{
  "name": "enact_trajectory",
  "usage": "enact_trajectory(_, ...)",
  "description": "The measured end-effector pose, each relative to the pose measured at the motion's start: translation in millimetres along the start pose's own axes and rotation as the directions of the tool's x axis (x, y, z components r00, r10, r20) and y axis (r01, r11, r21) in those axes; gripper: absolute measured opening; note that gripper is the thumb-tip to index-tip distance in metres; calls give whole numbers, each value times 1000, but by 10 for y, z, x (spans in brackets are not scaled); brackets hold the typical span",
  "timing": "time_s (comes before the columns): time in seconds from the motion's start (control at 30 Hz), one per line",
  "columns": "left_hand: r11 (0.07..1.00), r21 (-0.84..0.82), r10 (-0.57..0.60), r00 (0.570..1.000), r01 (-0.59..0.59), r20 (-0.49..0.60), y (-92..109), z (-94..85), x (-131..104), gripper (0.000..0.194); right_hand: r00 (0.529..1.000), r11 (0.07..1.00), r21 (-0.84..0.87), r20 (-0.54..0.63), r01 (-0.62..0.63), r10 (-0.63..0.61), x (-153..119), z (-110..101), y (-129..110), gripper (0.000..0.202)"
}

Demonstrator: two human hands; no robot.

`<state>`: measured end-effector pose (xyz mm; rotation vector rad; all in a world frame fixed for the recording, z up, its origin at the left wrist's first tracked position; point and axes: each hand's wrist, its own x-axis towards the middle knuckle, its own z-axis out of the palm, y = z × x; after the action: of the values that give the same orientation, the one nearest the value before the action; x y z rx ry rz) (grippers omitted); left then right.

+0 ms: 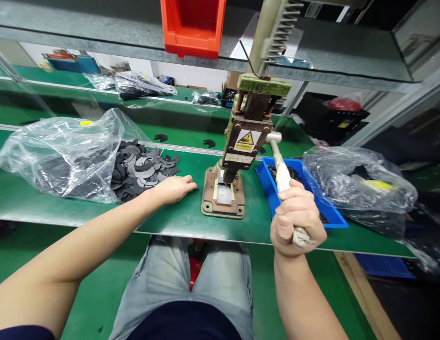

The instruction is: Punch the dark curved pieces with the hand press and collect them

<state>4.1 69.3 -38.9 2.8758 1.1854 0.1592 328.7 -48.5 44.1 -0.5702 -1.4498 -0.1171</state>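
My right hand (pixel 298 218) is wrapped round the tape-covered lever (pixel 282 175) of a hand press (pixel 245 137), which stands upright on the bench. The press's ram reaches down close to a pale block (pixel 224 194) on its base plate (pixel 208 208); the ram hides part of the block's back edge. My left hand (pixel 175 189) rests low over the bench, left of the base plate, with its fingers drawn together. A tiny dark bit shows at the fingertips, too small to name. Just behind that hand lies a heap of curved dark grey pieces (pixel 145 167), spilling from a clear plastic bag (pixel 64 156).
A blue tray (pixel 272 200) with black pieces sits right of the press, partly behind my right hand. Beside it is a filled plastic bag (pixel 361 184). An orange bin (pixel 193 49) stands on the shelf above. Several dark pieces (pixel 209 142) lie on the green surface behind the bench.
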Motion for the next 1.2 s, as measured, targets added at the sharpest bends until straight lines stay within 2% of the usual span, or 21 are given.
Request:
enact_trajectory(0.1,994,-106,-41,999,38,-20,70,-46,83,32,1000,1000,0,-4,-6,6,-14,-9,5,26)
enact_trajectory(0.2,925,-345,-194,979,161,-65,156,-39,164,32,1000,1000,-1,-15,-21,21,-26,-10,5,26)
enact_trajectory(0.3,725,-630,-391,919,279,-42,208,-10,240,21,1000,1000,-4,-16,-27,27,-37,-14,0,26)
enact_trajectory(0.37,564,-765,-459,888,311,23,226,-8,297,30,999,999,-14,-13,-34,33,-44,-22,-4,26)
enact_trajectory(0.47,379,-854,-456,875,355,161,278,-28,415,42,999,998,-39,-2,-51,51,-53,-33,-9,25)
enact_trajectory(0.57,299,-876,-384,888,378,253,382,-40,576,47,999,998,-43,-5,-48,48,-57,-34,-8,25)
enact_trajectory(0.7,193,-913,-308,906,360,292,512,-24,788,45,999,999,-28,-9,-33,33,-55,-27,-5,25)
enact_trajectory(0.8,152,-919,-267,911,363,316,551,-16,896,38,1000,999,-29,-5,-25,25,-49,-25,-3,27)
enact_trajectory(0.97,181,-890,-247,896,418,370,581,-86,990,25,1000,1000,-5,-25,-5,5,-51,-11,12,26)
enact_trajectory(1.1,215,-856,-274,870,471,410,603,-174,1066,21,998,1000,21,-68,-3,4,-61,22,21,27)
enact_trajectory(1.2,222,-817,-298,835,533,464,595,-203,1137,24,995,1000,31,-95,1,2,-60,42,25,29)
